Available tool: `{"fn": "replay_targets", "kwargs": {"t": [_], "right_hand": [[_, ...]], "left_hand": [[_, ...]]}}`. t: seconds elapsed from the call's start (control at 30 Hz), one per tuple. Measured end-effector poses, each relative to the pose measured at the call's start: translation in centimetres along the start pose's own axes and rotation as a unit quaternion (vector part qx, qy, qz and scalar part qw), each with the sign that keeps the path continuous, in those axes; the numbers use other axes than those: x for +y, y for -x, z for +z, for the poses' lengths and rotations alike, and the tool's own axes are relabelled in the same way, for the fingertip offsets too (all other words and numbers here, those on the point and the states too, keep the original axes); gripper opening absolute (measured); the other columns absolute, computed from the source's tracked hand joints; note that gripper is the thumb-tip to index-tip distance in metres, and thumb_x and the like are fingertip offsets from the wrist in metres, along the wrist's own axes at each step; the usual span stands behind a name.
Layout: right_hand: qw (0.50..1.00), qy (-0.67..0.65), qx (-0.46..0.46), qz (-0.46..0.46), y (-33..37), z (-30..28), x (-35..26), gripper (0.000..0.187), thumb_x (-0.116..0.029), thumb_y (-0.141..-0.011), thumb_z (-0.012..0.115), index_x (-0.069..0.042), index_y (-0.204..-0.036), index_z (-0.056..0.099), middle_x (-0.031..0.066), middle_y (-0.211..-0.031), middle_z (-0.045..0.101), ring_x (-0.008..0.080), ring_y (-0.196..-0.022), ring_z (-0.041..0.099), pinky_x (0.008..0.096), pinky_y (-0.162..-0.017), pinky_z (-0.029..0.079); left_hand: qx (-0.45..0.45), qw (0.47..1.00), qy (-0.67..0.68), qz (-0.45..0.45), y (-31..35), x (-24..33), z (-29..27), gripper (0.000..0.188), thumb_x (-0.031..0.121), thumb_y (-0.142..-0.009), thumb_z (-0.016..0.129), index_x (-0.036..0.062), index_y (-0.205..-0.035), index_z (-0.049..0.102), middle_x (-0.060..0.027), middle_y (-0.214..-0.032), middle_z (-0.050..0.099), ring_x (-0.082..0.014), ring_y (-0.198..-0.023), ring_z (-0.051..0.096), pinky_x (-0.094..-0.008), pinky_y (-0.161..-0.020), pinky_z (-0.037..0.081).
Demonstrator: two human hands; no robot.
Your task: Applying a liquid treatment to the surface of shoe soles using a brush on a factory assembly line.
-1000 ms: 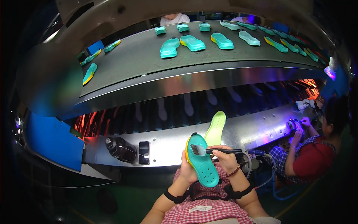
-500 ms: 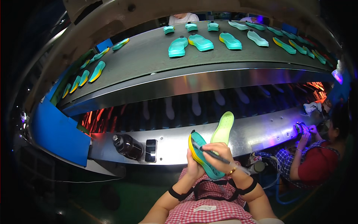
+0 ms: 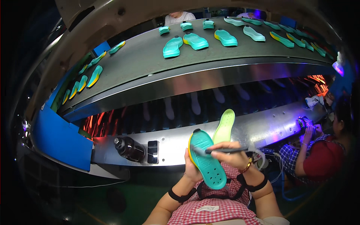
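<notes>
My left hand (image 3: 192,168) is closed round the left edge of a teal shoe sole (image 3: 213,168) with a yellow rim. The sole is tilted, its patterned face up and its holed end toward me. In my right hand (image 3: 232,154) is a black-handled brush (image 3: 240,150), held in a pinch; its blurred bristles touch the upper half of the sole. Just beyond my right hand, a pale green sole (image 3: 225,125) lies on the metal ledge (image 3: 174,150), its near end partly hidden by that hand.
A dark bottle (image 3: 129,149) and a phone-like black device (image 3: 153,152) are on the ledge to the left. Behind it, a conveyor belt (image 3: 138,56) carries several teal soles. Dark slots glow red at both ends. A co-worker in red (image 3: 318,161) sits at the right.
The sole has turned its patterned face more toward view. My right hand has moved slightly right, and the brush now lies nearly level across the sole.
</notes>
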State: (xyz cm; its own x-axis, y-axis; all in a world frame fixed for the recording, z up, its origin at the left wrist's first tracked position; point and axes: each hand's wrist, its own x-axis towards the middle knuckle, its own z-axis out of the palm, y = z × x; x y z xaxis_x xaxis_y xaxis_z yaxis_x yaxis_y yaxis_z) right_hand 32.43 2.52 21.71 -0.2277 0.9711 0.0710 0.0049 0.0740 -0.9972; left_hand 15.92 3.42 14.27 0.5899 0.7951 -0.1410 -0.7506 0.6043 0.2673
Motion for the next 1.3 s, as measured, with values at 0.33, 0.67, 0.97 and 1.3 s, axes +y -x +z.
{"fn": "replay_targets", "kwargs": {"t": [0.33, 0.67, 0.97, 1.3], "right_hand": [[0.991, 0.018, -0.107, -0.082, 1.1, -0.3, -0.4, 0.021, -0.002, -0.075, 0.063, 0.002, -0.096, 0.063, 0.0102, -0.087, 0.065, 0.0129, -0.083, 0.060, 0.0255, -0.073, 0.049], [0.957, 0.017, -0.194, -0.216, 1.8, -0.8, -0.5, 0.019, -0.001, -0.075, 0.063, 0.002, -0.093, 0.062, 0.0129, -0.092, 0.064, 0.0191, -0.085, 0.062, 0.0298, -0.077, 0.049], [0.976, -0.075, -0.175, -0.102, 2.8, -1.4, 0.7, 0.018, 0.000, -0.074, 0.063, 0.001, -0.092, 0.064, 0.0137, -0.094, 0.063, 0.0178, -0.088, 0.061, 0.0284, -0.079, 0.048], [0.973, -0.113, -0.165, -0.111, 3.1, -1.8, 0.6, 0.022, 0.001, -0.072, 0.066, 0.002, -0.093, 0.063, 0.0155, -0.094, 0.063, 0.0257, -0.091, 0.061, 0.0330, -0.084, 0.047]], "left_hand": [[0.033, 0.999, -0.036, 0.020, -0.1, 1.3, 0.8, 0.080, 0.065, -0.083, 0.009, 0.0037, -0.120, 0.042, -0.0168, -0.108, 0.055, -0.0289, -0.096, 0.055, -0.0407, -0.087, 0.044], [-0.047, 0.983, -0.090, 0.151, -0.5, 2.3, 2.3, 0.091, 0.072, -0.076, 0.003, 0.0009, -0.113, 0.045, -0.0195, -0.094, 0.057, -0.0289, -0.082, 0.057, -0.0389, -0.074, 0.047], [0.034, 0.969, -0.100, 0.222, -0.3, 3.1, 3.3, 0.089, 0.074, -0.075, 0.008, 0.0011, -0.109, 0.048, -0.0190, -0.087, 0.057, -0.0286, -0.075, 0.057, -0.0391, -0.069, 0.048], [-0.031, 0.956, -0.137, 0.257, -0.1, 3.9, 4.1, 0.091, 0.076, -0.074, 0.010, 0.0018, -0.112, 0.046, -0.0201, -0.088, 0.056, -0.0279, -0.076, 0.057, -0.0383, -0.068, 0.048]]}}
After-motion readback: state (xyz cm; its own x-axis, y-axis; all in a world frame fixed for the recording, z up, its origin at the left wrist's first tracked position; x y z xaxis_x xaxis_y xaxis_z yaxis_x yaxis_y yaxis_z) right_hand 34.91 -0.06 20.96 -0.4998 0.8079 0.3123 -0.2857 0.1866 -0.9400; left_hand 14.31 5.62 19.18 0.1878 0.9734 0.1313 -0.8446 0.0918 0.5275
